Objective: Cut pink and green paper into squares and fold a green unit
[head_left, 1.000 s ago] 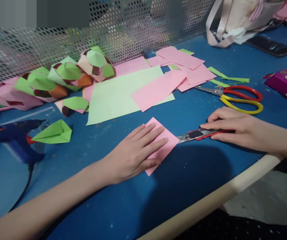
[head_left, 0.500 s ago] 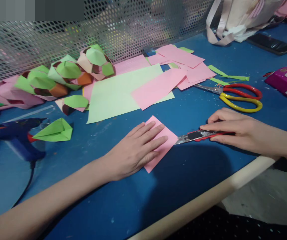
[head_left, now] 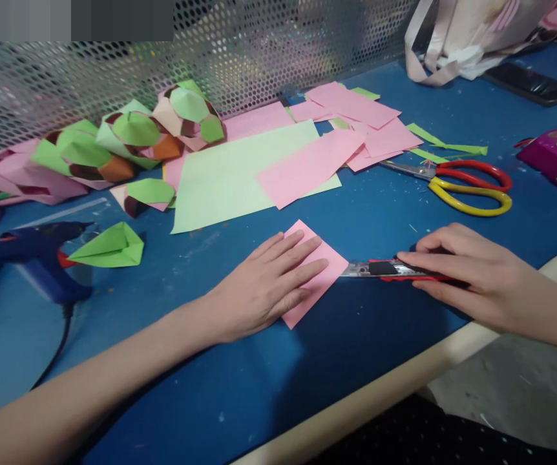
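Left hand [head_left: 259, 284], spread flat, presses pink paper [head_left: 335, 265]. Right hand [head_left: 486, 274], fingers curled, grips box cutter [head_left: 382, 268]. Ideally: cutter low, paper pinned firmly.

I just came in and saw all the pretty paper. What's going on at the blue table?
The person's left hand lies flat on a small pink paper. The right hand holds a red and black cutter knife, its tip at the paper's corner. Behind them are scissors, lying partly open, and loose pink and green sheets. Over on the left are a blue glue gun and folded paper shapes.
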Motion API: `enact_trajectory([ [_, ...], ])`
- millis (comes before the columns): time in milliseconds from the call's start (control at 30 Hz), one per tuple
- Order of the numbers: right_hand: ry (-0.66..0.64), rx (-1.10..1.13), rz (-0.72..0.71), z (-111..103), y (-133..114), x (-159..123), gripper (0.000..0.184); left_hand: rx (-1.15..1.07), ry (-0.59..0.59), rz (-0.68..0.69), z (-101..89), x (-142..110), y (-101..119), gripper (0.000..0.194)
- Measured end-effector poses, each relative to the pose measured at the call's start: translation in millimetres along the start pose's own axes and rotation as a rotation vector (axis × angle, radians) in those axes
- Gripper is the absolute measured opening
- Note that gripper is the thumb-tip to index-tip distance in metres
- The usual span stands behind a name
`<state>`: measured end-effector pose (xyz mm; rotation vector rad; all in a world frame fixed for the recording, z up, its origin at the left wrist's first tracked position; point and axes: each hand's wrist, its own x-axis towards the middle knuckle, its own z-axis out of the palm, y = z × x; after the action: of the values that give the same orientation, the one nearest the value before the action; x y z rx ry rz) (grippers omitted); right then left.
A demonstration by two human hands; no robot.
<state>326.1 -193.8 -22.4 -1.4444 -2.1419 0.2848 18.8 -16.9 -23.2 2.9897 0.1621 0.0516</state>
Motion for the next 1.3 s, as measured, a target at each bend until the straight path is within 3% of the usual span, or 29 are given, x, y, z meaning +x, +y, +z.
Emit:
enact_trajectory([
  [167, 0.063, -0.044, 0.001, 6, -13, -5, 0.046, 0.02, -0.006, 0.004, 0.6, 0, -1, 0.046],
  [1300, 0.058, -0.071, -0.022, 9, -32, -9, 0.057, 0.023, -0.006, -0.002, 2.9, 0, -1, 0.047],
])
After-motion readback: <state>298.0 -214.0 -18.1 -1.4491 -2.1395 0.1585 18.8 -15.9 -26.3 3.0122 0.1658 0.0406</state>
